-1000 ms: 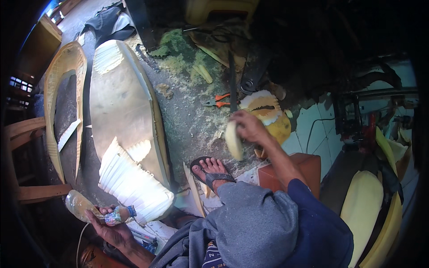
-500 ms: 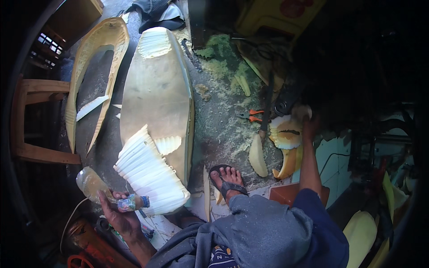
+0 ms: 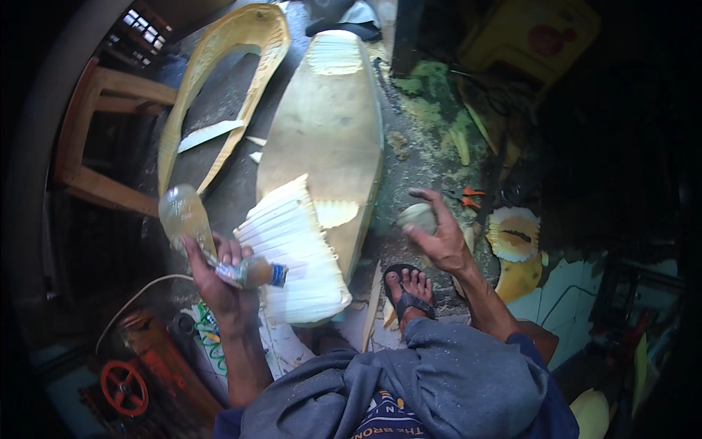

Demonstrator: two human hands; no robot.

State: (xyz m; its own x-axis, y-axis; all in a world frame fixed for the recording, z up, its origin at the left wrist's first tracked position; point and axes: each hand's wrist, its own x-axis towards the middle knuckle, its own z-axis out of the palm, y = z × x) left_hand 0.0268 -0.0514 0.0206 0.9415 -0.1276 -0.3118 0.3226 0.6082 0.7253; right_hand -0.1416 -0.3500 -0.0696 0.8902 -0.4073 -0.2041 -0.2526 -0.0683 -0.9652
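Observation:
My left hand is wrapped round the neck end of a clear plastic bottle with cloudy, yellowish liquid inside. The bottle is tilted, its blue cap end toward the right. My right hand curls its fingers round a pale, round, cup-like container, whose exact kind I cannot make out. Between the hands lies a white ribbed foam sheet, overlapping the near end of a long seat-shaped foam pad with a greyish-beige face.
A U-shaped yellow foam frame rests at the far left beside a wooden stool. Orange-handled pliers and foam offcuts lie on the dusty floor to the right. A red gas cylinder with a handwheel stands near left.
My right hand has come in from the far right toward the middle, bringing the round container along. My left hand has raised the bottle slightly. The view has shifted, moving the scene rightward.

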